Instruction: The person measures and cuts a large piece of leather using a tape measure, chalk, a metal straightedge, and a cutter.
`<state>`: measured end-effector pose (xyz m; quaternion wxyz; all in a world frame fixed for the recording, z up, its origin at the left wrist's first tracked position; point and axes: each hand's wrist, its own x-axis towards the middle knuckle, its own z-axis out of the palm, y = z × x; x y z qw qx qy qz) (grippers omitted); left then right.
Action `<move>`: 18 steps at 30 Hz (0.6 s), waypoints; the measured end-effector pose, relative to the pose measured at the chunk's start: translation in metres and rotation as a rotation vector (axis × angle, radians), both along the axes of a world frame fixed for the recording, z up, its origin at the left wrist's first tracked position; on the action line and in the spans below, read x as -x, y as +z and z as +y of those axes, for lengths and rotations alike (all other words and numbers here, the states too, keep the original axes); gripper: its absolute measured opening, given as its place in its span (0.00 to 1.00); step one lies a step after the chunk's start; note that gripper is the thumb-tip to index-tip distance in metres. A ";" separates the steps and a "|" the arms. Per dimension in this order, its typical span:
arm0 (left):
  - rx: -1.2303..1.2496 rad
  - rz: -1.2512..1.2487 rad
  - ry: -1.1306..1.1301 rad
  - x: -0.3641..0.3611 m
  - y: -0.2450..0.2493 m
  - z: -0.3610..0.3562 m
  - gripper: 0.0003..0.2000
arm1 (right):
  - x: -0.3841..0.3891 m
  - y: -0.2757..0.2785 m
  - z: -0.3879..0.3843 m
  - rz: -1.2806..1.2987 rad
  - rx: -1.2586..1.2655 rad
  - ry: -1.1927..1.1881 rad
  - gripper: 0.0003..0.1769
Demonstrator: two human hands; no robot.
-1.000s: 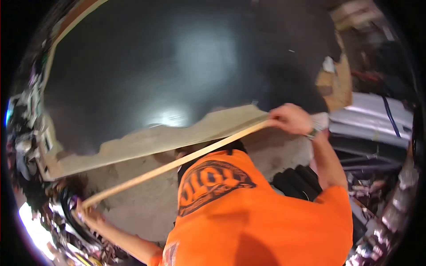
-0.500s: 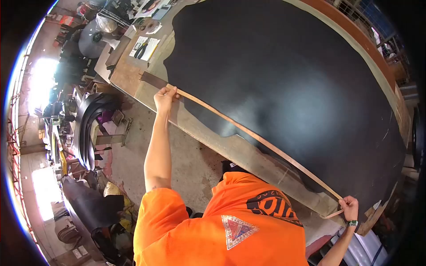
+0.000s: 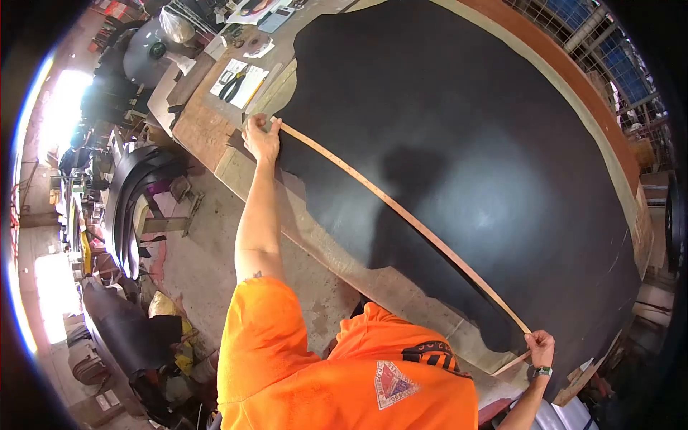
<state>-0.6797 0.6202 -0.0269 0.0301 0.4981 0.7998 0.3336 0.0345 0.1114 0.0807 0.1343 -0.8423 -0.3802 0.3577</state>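
Note:
A large black sheet, apparently leather, point(image 3: 459, 122) lies spread over the work table, its edge wavy. Across it runs a long, narrow tan tape measure point(image 3: 401, 209) with small marks, stretched between my hands. My left hand point(image 3: 262, 140) is closed at the far-left end of the tape, by the sheet's left edge; its fingers partly hide that end. My right hand point(image 3: 542, 350) pinches the tape near the sheet's lower right, with a short tail hanging back to the left. A dark brown end piece shows partly behind my left hand.
Pliers point(image 3: 233, 86) lie on white paper point(image 3: 250, 84) at the table's left, near a calculator-like device point(image 3: 276, 19). Dark curved sheets point(image 3: 136, 208) hang over a stand across the floor. A wire rack point(image 3: 609, 50) stands beyond the table's far right.
Both hands and the tape have shifted relative to the sheet; my left hand has moved up along its left edge and the tape lies farther onto the sheet. My head view has shifted slightly.

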 end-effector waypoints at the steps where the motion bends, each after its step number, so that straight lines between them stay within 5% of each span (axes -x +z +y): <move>1: -0.018 0.002 -0.006 -0.001 -0.001 -0.003 0.19 | 0.003 0.005 0.004 -0.005 0.020 -0.015 0.19; 7: 0.017 0.138 0.004 0.001 -0.005 -0.001 0.18 | -0.034 -0.023 -0.019 0.046 0.017 -0.023 0.19; 9: 0.046 0.413 -0.111 0.021 -0.013 0.005 0.18 | -0.036 -0.028 -0.026 0.069 -0.039 0.073 0.16; 11: 0.282 1.134 -0.357 0.038 -0.016 0.004 0.17 | -0.032 -0.030 -0.041 0.041 -0.025 0.056 0.11; 12: 0.114 1.950 -0.295 0.051 -0.028 0.002 0.15 | -0.034 -0.033 -0.052 -0.003 -0.051 0.121 0.11; 13: -0.261 2.438 -0.170 0.064 -0.041 -0.001 0.14 | -0.039 -0.037 -0.064 -0.050 -0.078 0.184 0.12; 16: -0.505 1.300 -0.917 0.149 -0.088 0.102 0.21 | -0.048 0.003 -0.074 -0.106 0.201 0.097 0.15; 17: 0.151 0.784 -0.491 0.142 -0.081 0.092 0.23 | -0.058 0.007 -0.098 -0.159 0.183 0.043 0.14; 18: 0.230 0.800 -0.251 0.106 -0.057 0.066 0.24 | -0.070 0.000 -0.108 -0.197 0.143 0.020 0.13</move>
